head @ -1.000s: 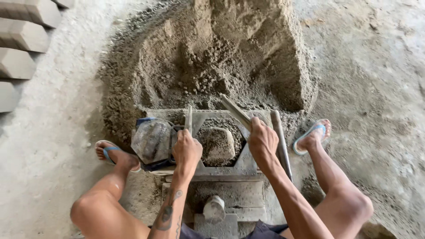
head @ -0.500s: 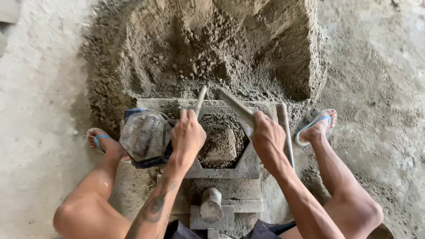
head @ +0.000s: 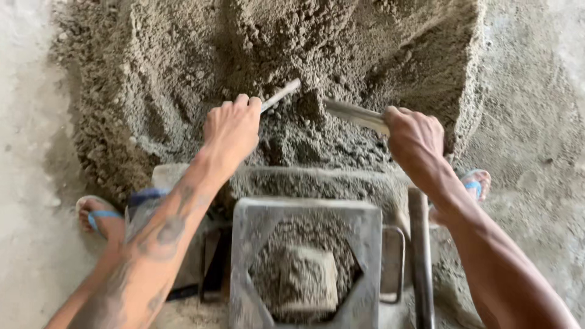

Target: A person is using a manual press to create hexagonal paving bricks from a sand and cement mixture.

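Head view, looking down on a person crouched before a heap of damp grey sand-cement mix (head: 201, 67) that fills the frame from 10 to 2 o'clock. The left hand (head: 231, 129), just left of centre, is closed in a fist around a thin pale stick-like tool (head: 281, 94), whose free end points toward 1 o'clock into the mix. The right hand (head: 414, 141), at about 2 o'clock from centre, is closed round the handle end of a flat metal blade (head: 353, 113), which runs toward 10 o'clock and lies on the mix. The two tool tips are near each other but apart, over a loose mound of mix just above the mould.

At 6 o'clock stands a square metal mould (head: 244, 256) with a hexagonal opening, holding mix around a raised block core (head: 304, 277). A wire handle (head: 396, 265) projects from its right side, and a dark bar (head: 419, 256) stands just beside that. A blue-strapped sandal on the left foot (head: 97, 216) shows at 8 o'clock, another on the right foot (head: 478, 183) at 3 o'clock. A crumpled plastic sheet (head: 143, 204) lies under the left forearm. Bare concrete floor (head: 24, 122) borders the heap.
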